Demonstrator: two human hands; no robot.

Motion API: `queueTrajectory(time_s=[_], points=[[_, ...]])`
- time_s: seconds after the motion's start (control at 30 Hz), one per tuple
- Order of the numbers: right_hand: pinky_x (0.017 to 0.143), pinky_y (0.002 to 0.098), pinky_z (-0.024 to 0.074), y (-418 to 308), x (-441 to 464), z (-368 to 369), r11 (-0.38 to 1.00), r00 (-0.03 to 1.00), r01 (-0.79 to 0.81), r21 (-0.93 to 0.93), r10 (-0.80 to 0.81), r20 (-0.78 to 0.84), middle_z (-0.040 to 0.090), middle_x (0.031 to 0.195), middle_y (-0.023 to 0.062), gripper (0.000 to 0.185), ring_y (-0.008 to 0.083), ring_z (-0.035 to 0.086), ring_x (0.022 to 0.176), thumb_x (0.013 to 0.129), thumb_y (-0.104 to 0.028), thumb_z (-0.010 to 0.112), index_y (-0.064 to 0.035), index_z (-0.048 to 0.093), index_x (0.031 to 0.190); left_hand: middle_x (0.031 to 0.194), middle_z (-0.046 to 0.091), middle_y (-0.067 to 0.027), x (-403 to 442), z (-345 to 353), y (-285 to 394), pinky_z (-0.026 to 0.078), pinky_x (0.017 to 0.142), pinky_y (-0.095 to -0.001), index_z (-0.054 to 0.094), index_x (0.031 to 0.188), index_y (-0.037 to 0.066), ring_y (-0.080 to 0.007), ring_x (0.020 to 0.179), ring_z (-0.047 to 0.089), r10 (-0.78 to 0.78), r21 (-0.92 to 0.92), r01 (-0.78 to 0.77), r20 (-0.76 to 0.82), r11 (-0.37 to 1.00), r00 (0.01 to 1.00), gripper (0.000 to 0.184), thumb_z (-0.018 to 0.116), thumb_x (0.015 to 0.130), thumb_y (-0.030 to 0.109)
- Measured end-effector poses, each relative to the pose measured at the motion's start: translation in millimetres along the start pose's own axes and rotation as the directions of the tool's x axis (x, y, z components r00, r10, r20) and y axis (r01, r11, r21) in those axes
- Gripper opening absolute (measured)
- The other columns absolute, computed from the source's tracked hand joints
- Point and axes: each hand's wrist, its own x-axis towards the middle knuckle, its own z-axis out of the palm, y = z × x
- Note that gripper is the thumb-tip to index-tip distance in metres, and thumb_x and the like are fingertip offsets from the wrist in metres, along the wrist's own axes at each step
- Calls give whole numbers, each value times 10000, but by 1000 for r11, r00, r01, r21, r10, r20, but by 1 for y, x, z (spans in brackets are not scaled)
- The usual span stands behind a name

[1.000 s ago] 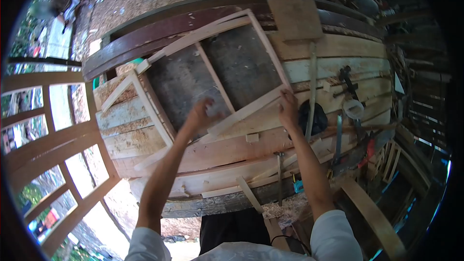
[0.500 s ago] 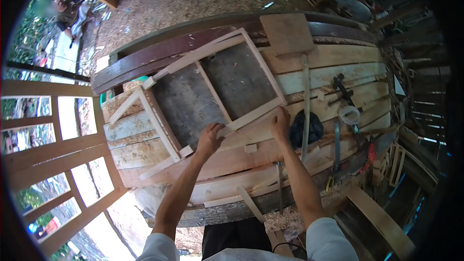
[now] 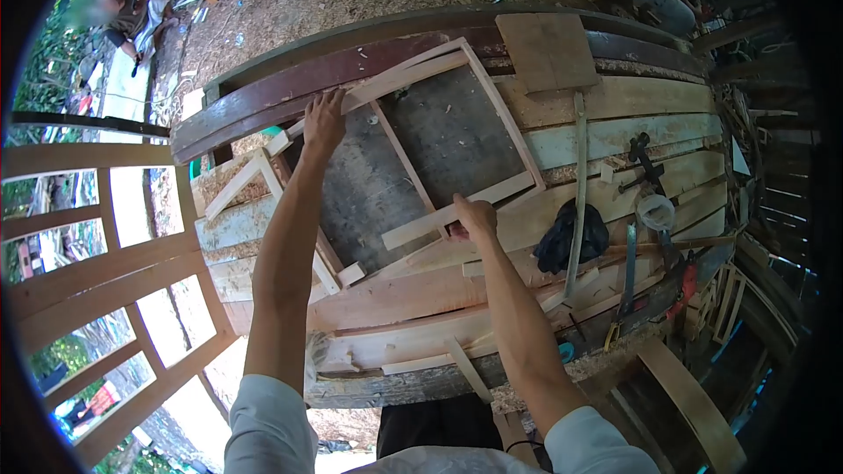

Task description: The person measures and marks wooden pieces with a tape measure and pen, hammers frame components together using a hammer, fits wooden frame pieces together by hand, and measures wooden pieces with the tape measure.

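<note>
A wooden frame (image 3: 503, 114) with a middle slat (image 3: 402, 156) and a dark panel (image 3: 461, 136) behind it lies at a slant on the bench. At its far side, the fingers of my left hand (image 3: 324, 125) are curled over the rail. My right hand (image 3: 475, 218) grips a pale wood strip (image 3: 411, 230) along the near side, thumb on top and fingers below. The strip's left end sits over the panel, angled away from the near edge. A small wood block (image 3: 352, 274) rests by the frame's near left corner.
On the right lie a hammer (image 3: 645, 158), a clear tub (image 3: 655, 211), a black plastic bag (image 3: 566, 241), a long stick (image 3: 579, 175) and a saw (image 3: 629, 272). A square board (image 3: 546, 48) is at the back. Two other people are beyond the bench.
My left hand has gone from the near side up to the far rail. My right hand has shifted left along the near strip, whose left end now sits farther over the panel.
</note>
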Motion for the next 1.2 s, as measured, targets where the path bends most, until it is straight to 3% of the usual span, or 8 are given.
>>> queueTrajectory(time_s=[0.27, 0.57, 0.63, 0.87, 0.93, 1.07, 1.13, 1.2], points=[[463, 307, 566, 12, -9, -4, 994, 998, 63, 94, -61, -25, 667, 661, 141, 467, 193, 659, 520, 875, -402, 601, 49, 666, 773, 1266, 521, -199, -14, 1, 12, 423, 945, -458, 503, 1176, 60, -363, 1189, 482, -117, -284, 211, 312, 935, 943, 421, 640, 780, 25], [496, 329, 538, 33, 17, -15, 896, 934, 104, -431, -236, -266, 624, 562, 78, 590, 194, 625, 474, 870, -526, 587, 38, 630, 702, 1164, 505, -187, -21, -8, 17, 437, 925, -445, 554, 1140, 30, -396, 1048, 503, 17, -300, -58, -138, 952, 990, 446, 661, 714, -43], [840, 437, 508, 26, 12, -28, 941, 972, -36, -338, -46, -232, 647, 986, 244, 778, 340, 650, 943, 840, -554, 596, 154, 470, 1138, 1151, 524, -179, -12, -6, 14, 441, 927, -426, 607, 1141, 45, -377, 1069, 503, -65, -259, 37, -101, 965, 993, 446, 662, 706, -39], [1026, 446, 384, 43, 29, -32, 913, 794, 332, -235, -405, -454, 390, 1316, 347, 1185, 453, 402, 1250, 722, -544, 732, 143, 18, 1373, 1213, 512, -162, -3, 8, 1, 347, 1010, -509, 550, 1278, 118, -365, 1159, 452, -42, -158, 11, -195, 987, 980, 589, 721, 715, 76], [1071, 446, 327, 17, 7, -52, 907, 776, 116, -405, -338, -533, 265, 1383, 359, 1069, 484, 299, 1300, 777, -419, 724, 45, 20, 1434, 1261, 454, -186, -27, -4, 21, 287, 1034, -536, 437, 1354, 150, -374, 1208, 407, -120, -123, 85, -305, 989, 945, 701, 738, 721, 143], [947, 458, 412, 44, 86, -121, 602, 499, 419, -680, -778, -381, 485, 1232, 288, 558, 424, 492, 1137, 904, -218, 572, 8, 353, 1364, 1275, 436, -196, -133, -30, 63, 302, 999, -497, 430, 1285, 58, -397, 1203, 402, -543, -246, 485, -343, 839, 766, 598, 684, 774, 237], [885, 456, 453, 41, 108, -137, 664, 724, 512, -545, -675, -144, 578, 1135, 240, 306, 359, 552, 1091, 900, -117, 542, 4, 552, 1181, 1257, 429, -207, -203, -22, 63, 315, 974, -494, 434, 1259, 19, -391, 1184, 406, -775, -259, 731, -188, 631, 603, 621, 706, 766, 281], [853, 443, 467, 34, 95, -133, 648, 702, 509, -567, -693, -163, 612, 1032, 236, 221, 357, 592, 1009, 884, -98, 546, 2, 596, 1076, 1251, 426, -210, -248, -24, 65, 319, 964, -494, 436, 1252, 7, -389, 1180, 406, -866, -273, 822, -157, 500, 475, 630, 713, 763, 292]])
